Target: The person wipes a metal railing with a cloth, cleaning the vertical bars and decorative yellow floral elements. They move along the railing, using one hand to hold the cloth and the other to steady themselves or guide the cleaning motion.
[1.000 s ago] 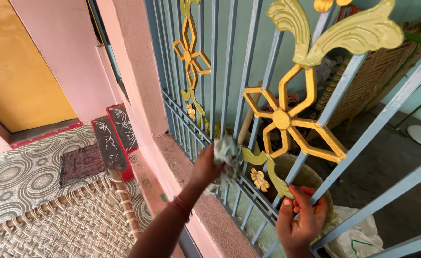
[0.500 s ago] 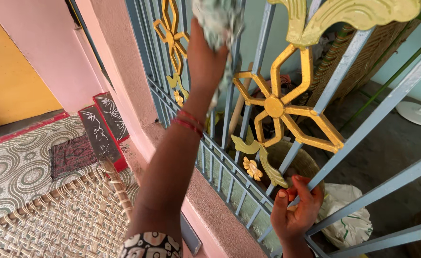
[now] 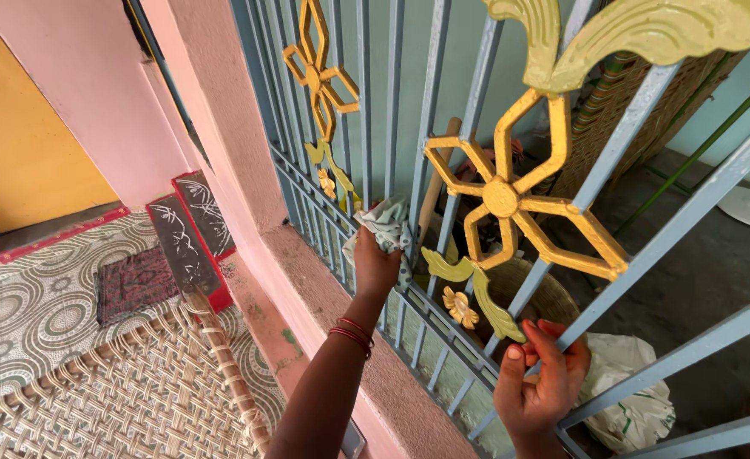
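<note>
Left hand (image 3: 375,270) clenched on cloth (image 3: 385,228), pressed to upright bars (image 3: 394,93); right hand (image 3: 541,387) gripping near bar, further right.

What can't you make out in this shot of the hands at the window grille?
Head view only:
- Left hand: fingers hidden behind the cloth it grips.
- Right hand: wrist cut off by the bottom edge.
- Wooden stick: lower end hidden behind the grille bars.
- White bag: contents not visible.

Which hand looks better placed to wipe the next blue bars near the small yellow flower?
Probably the left hand: it clutches the cloth against the blue grille. The right hand has no cloth; its fingers wrap a slanted bar, apparently for support.
</note>
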